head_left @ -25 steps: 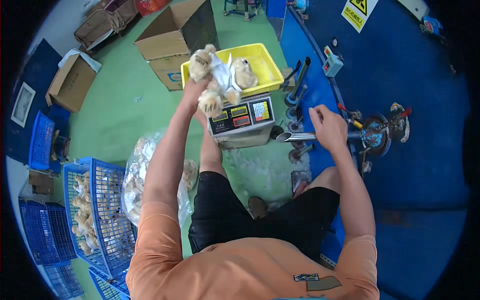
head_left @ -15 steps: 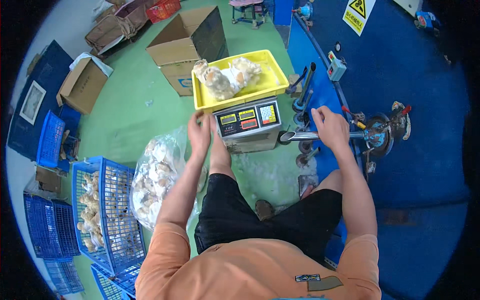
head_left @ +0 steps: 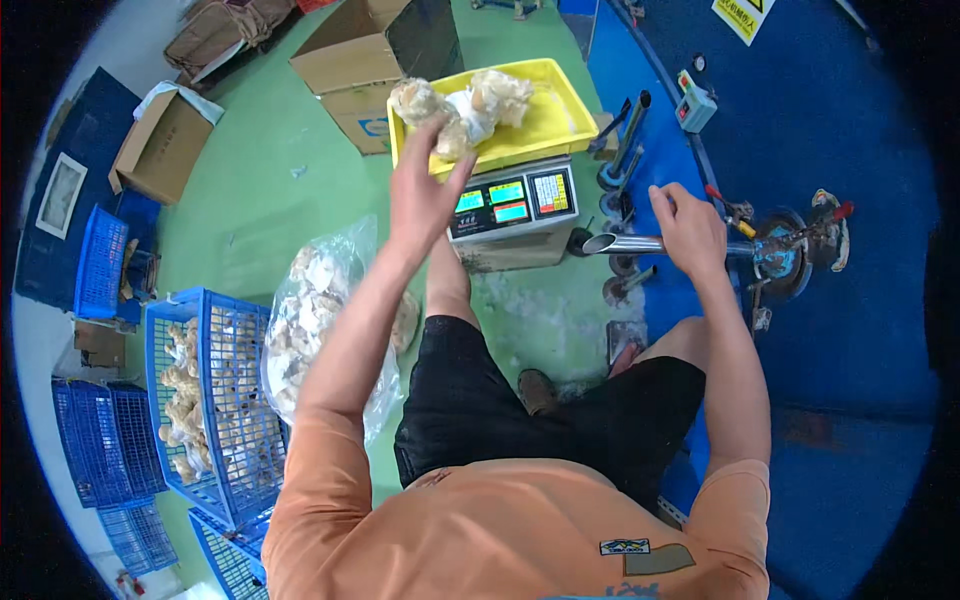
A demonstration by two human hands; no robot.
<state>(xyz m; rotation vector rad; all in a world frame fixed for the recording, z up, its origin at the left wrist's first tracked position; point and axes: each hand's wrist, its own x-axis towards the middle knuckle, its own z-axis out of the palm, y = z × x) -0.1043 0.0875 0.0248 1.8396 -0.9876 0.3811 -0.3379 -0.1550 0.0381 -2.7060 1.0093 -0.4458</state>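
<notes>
My left hand (head_left: 425, 195) reaches over the near left edge of a yellow tray (head_left: 555, 115). Its thumb and fingers are spread around the near end of a cream and white furry plush piece (head_left: 453, 140), with no firm grip visible. Another plush piece (head_left: 498, 95) lies beside it. Under the tray is a digital scale (head_left: 512, 205) with lit displays. Loosely bent, my right hand (head_left: 692, 230) lies across a slant-cut metal pipe (head_left: 625, 243), thumb and forefinger slightly apart; some of its fingers are hidden.
Left of my leg stands a clear plastic bag (head_left: 315, 310) full of plush pieces. Beyond it is a blue crate (head_left: 230, 400) with more. A cardboard box (head_left: 345, 65) stands behind the tray. At right, blue machine panels (head_left: 840, 300) carry the pipe and a small control box (head_left: 697, 108).
My left hand has moved up from beside the scale to the plush in the tray. The scale's displays have lit up. My right hand remains at the pipe; the view has shifted slightly.
</notes>
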